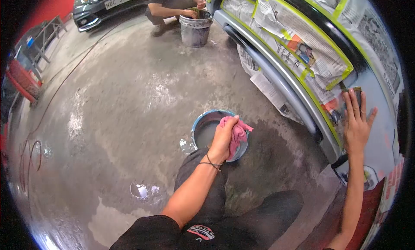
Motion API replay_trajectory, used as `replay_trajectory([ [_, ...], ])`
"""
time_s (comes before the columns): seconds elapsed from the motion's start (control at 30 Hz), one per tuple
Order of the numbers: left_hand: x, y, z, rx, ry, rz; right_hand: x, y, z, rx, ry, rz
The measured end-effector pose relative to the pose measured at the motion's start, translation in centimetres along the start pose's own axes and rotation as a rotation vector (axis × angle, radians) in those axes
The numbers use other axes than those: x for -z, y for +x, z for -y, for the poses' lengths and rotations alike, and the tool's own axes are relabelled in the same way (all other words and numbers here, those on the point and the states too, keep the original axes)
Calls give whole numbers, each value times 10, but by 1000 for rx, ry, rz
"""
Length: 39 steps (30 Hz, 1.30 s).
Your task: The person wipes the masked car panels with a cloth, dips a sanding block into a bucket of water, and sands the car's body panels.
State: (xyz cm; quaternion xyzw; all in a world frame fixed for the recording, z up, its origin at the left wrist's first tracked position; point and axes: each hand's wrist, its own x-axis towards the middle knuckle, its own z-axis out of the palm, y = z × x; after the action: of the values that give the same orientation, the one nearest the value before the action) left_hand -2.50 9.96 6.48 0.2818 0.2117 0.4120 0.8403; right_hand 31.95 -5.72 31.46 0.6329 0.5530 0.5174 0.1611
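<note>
From where I stand, rubbing the grey panel (381, 113) seems the step in hand, and another stroke would call for even pressure. The right hand (356, 126) lies flat, fingers loosely spread, a dark pad (358, 95) at their tips; the left hand (223, 136) clenches a pink cloth (238, 135) above a bucket (211, 116)

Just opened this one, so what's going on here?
The person's left hand grips a pink cloth, seen over a bucket of murky water on the floor. The right hand lies spread on a grey vehicle panel, partly covering a dark pad. Beside it is newspaper edged with yellow-green tape. Further off, another person's hand is at a second bucket.
</note>
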Motion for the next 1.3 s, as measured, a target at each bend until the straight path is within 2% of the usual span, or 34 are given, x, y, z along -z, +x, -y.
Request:
replay_trajectory([
  [0.07, -1, -1, 4, 27, -78, -106, -7, -31, -22, -12, -14, -61],
  [0.1, -1, -1, 5, 33, -86, -97, -9, -54, -34, -9, -39, -120],
  [0.2, -5, -5, -2, 20, -58, -69, -15, -127, -66, -23, -26, -100],
  [0.3, -17, -8, -11, 45, -83, -173, -20, -105, -56, -79, -27, -85],
  [0.37, -13, -6, -5, 28, 62, -2, -11, -51, -31, -121, -4, -17],
  [0.47, -24, -5, 3, 50, 44, 0, -1, 5, -13, -66, 15, -26],
  [0.6, -41, -12, -2, 86, 102, -67, 2, -33, -35, -13, -40, 17],
  [0.67, -33, -10, 2, 132, 146, -19, -16, -64, -39, -22, 21, -154],
  [0.73, -26, 1, 10, 74, 145, 13, -14, -52, -39, -56, -16, -118],
  [0.8, -25, 7, 16, 27, 160, 39, 6, -4, -35, -242, -152, 129],
  [0.87, -27, 11, 20, 62, 119, -21, 3, 24, -28, -308, -218, 122],
  [0.93, -21, 11, 25, 51, 125, -12, -10, 32, -15, -460, -50, -46],
  [0.97, -21, 9, 23, 61, 135, -49, -7, 28, 0, -459, -48, -59],
  [1.03, -16, 13, 28, 45, 96, -91, 7, 8, 32, -439, -155, 328],
  [1.07, -14, 13, 29, 35, 89, -93, 2, 4, 30, -435, -156, 316],
  [1.13, -15, 14, 28, -71, 18, 11, -15, -5, 13, -250, 6, -143],
  [1.2, -23, 7, 15, 12, 123, 48, -8, 25, -9, -302, -31, -109],
  [1.27, -22, 10, 26, 11, 12, 48, -1, 53, -18, -420, -33, 1],
  [1.3, -21, 7, 22, 9, 13, 45, 0, 56, -15, -425, -39, -14],
])
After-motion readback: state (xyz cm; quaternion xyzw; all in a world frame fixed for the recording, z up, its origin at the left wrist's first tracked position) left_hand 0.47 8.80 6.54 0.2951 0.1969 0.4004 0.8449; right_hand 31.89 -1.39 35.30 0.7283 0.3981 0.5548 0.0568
